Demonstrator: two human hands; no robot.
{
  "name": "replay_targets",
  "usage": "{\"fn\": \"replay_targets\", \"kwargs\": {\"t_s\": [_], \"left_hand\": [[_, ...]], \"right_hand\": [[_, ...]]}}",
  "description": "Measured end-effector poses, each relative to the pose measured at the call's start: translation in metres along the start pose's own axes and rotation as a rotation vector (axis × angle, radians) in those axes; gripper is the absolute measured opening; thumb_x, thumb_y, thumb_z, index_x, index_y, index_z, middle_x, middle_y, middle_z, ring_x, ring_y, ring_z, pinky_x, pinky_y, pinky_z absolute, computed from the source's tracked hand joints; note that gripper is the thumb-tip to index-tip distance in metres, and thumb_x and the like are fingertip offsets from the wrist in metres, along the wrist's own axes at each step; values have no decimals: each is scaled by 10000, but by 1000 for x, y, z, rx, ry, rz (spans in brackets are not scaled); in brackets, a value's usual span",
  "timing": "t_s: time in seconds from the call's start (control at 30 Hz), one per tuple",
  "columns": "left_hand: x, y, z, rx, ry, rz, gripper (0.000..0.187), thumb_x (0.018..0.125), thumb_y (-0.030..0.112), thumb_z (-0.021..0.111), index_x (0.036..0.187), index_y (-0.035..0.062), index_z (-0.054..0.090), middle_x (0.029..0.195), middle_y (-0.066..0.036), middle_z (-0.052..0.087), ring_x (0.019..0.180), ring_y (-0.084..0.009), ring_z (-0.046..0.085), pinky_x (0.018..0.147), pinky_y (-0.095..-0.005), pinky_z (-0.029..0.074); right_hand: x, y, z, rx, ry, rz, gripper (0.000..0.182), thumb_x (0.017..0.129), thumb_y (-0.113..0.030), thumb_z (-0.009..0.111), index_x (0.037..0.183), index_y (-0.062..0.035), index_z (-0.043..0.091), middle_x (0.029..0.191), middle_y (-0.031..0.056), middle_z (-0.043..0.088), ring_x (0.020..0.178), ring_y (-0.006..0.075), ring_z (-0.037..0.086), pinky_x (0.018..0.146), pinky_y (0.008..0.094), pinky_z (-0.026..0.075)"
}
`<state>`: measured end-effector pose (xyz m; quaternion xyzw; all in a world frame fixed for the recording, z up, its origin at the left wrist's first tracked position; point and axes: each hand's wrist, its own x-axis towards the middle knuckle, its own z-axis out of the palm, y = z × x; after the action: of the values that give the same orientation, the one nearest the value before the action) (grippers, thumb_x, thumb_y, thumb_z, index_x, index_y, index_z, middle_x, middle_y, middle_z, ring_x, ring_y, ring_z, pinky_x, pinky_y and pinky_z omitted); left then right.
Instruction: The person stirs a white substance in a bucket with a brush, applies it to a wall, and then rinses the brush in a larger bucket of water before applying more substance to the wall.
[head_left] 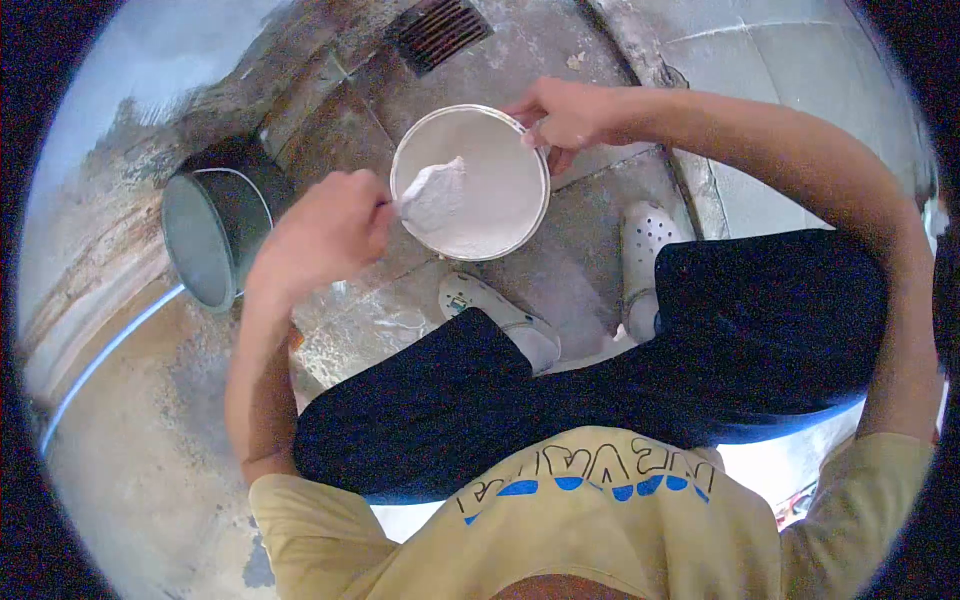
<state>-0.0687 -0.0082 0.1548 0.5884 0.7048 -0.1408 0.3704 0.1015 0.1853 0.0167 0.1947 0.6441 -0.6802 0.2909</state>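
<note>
A round white bucket (505,222) stands open on the floor between my hands, with pale, smooth-looking material inside. My right hand (570,120) grips its upper right rim. My left hand (345,225) is closed and slightly blurred at the bucket's left rim. From its fingertips a lumpy white mass (437,195) reaches over the inside of the bucket. What my left fingers hold is hidden; it may be the handle of a tool under the white material.
A dark bucket (204,240) with a pale wire handle lies to the left. Near it runs a light blue hose (108,347). A floor drain grate (440,35) is at the top. My feet, in white clogs (650,240), are below the white bucket.
</note>
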Motion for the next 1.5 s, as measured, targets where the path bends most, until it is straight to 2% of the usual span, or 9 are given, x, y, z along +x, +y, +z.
{"fn": "replay_targets", "kwargs": {"t_s": [0.1, 0.17, 0.37, 0.8, 0.87, 1.1, 1.2, 1.27, 1.5], "left_hand": [[-21, 5, -15, -119, 89, 18, 184, 815, 152, 585, 880, -2, 662, 837, -202, 631, 817, -363, 610, 722, -442, 478], [-28, 9, -20, -214, 144, -54, 212, 842, 176, 583, 908, -12, 656, 827, -189, 601, 816, -336, 588, 733, -402, 467], [-29, 3, -24, -249, 104, -83, 221, 830, 160, 593, 948, -14, 661, 809, -185, 606, 770, -310, 605, 697, -381, 473], [-35, 5, -26, -233, 150, -97, 233, 833, 152, 581, 956, -29, 661, 821, -203, 621, 749, -322, 621, 681, -383, 485], [-36, 8, -27, -256, 144, -123, 228, 837, 150, 577, 952, -29, 660, 831, -209, 622, 764, -323, 620, 688, -385, 483], [-36, 15, -29, -286, 123, -176, 219, 834, 143, 586, 950, -27, 661, 837, -208, 623, 786, -326, 616, 709, -393, 481], [-32, 15, -24, -268, 137, -145, 204, 838, 140, 577, 915, -31, 658, 844, -214, 621, 793, -348, 608, 716, -404, 481], [-25, 12, -12, -96, 321, 113, 150, 815, 112, 584, 849, -14, 659, 826, -210, 630, 779, -382, 611, 724, -443, 488], [59, 42, 64, 176, 238, 145, 126, 763, 106, 566, 783, 12, 647, 729, -216, 647, 681, -380, 649, 629, -482, 525]], "right_hand": [[3, 4, -3, -194, -3, -5, 531, 868, 37, 458, 1378, -103, 421, 1193, 160, 585, 844, 252, 663, 730, 363, 583], [11, 17, -4, -244, -62, -226, 509, 879, 24, 457, 1372, -100, 429, 1160, 158, 600, 839, 250, 664, 725, 373, 584], [-7, -8, 4, -131, 33, 25, 502, 879, 9, 463, 1368, -100, 433, 1119, 160, 619, 812, 246, 669, 700, 369, 588], [3, 3, 0, -325, 4, -144, 530, 861, 10, 482, 1375, -107, 424, 1090, 164, 635, 774, 252, 675, 657, 368, 594], [-11, -10, 4, -40, 14, -8, 539, 857, 12, 483, 1378, -111, 421, 1104, 167, 628, 782, 255, 674, 665, 366, 594], [-9, -9, 4, -34, 10, 5, 537, 858, 8, 495, 1379, -94, 413, 1143, 173, 607, 817, 265, 670, 685, 360, 595], [-8, -9, 4, -159, 29, -46, 531, 858, 9, 493, 1374, -94, 422, 1141, 169, 607, 828, 263, 668, 679, 356, 595], [-14, -11, 4, -36, 22, -31, 523, 857, 11, 491, 1366, -95, 435, 1131, 162, 613, 799, 250, 671, 664, 351, 594], [-11, -13, 5, -116, 34, 21, 500, 872, 3, 494, 1361, -90, 442, 1102, 142, 623, 719, 220, 666, 634, 339, 589]]}}
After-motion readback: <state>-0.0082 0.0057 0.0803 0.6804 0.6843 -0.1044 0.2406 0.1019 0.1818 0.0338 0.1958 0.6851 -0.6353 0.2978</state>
